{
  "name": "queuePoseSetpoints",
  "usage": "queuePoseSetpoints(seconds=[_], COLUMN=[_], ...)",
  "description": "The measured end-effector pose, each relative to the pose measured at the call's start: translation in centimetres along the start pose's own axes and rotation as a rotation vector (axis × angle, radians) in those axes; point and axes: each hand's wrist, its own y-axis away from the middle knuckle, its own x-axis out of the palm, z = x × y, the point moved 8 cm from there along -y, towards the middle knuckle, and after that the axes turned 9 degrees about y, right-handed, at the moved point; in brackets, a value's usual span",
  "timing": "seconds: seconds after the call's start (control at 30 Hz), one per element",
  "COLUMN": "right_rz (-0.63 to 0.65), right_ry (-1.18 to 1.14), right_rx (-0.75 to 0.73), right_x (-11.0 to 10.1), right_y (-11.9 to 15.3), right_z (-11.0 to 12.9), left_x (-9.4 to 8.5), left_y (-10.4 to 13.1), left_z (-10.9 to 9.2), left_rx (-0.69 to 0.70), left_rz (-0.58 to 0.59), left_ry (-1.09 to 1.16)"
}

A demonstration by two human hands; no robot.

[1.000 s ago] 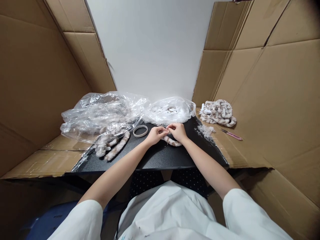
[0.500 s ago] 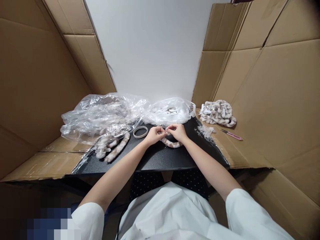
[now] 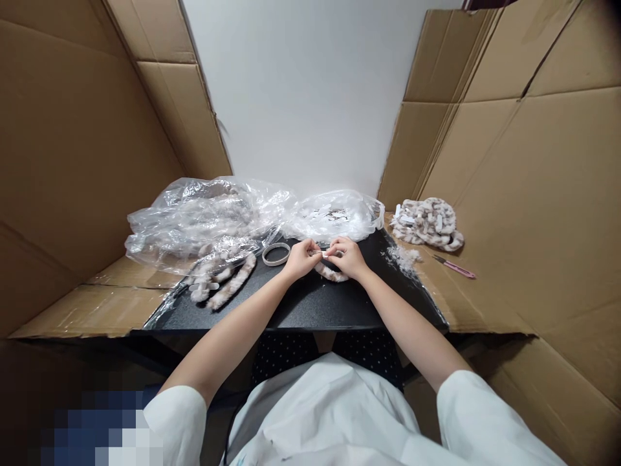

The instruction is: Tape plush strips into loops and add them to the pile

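Observation:
A furry white-and-brown band [image 3: 332, 274] hangs in a curve between my hands, over the front middle of the black table [image 3: 320, 307]. My left hand [image 3: 303, 260] pinches one end of it, thumb against fingers. The other end is pinched in my right hand [image 3: 348, 258]. Between the fingertips shows a small white piece [image 3: 325, 254], perhaps a tag or connector; its kind is too small to tell. Just left of my left hand lies a beige ring like a roll of tape [image 3: 276, 254].
Clear plastic bags [image 3: 204, 217] and a smaller bag with white pieces [image 3: 334, 217] lie at the back. Furry bands [image 3: 231, 282] lie at left, and a pile of them [image 3: 427, 223] at right. Near fluff [image 3: 403, 258] is a pink cutting tool [image 3: 455, 266]. Cardboard walls [image 3: 548, 194] flank the table.
The view has shifted slightly. My fingertips have turned a little, and the small white piece between them shows more plainly. Both hands keep their pinch on the band.

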Motion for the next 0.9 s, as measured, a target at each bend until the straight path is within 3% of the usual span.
queuePoseSetpoints(seconds=[0.1,0.23,0.43,0.53,0.9], right_rz=[-0.007,0.024,0.062,0.074,0.126], right_ry=[0.085,0.246,0.372,0.388,0.297], right_rx=[-0.05,-0.16,-0.244,-0.268,-0.288], right_x=[-0.2,-0.2,-0.1,0.0,0.6], right_y=[0.0,0.1,0.4,0.5,0.5], right_z=[0.1,0.8,1.8,1.9,1.5], left_x=[0.2,0.6,1.4,1.7,1.5], left_y=[0.1,0.0,-0.1,0.0,0.1], left_z=[-0.5,0.3,2.8,3.3,3.1], left_rx=[0.033,-0.05,-0.301,-0.382,-0.339], left_rz=[-0.019,0.017,0.093,0.124,0.157], left_ry=[-0.02,-0.001,0.485,0.607,0.523])
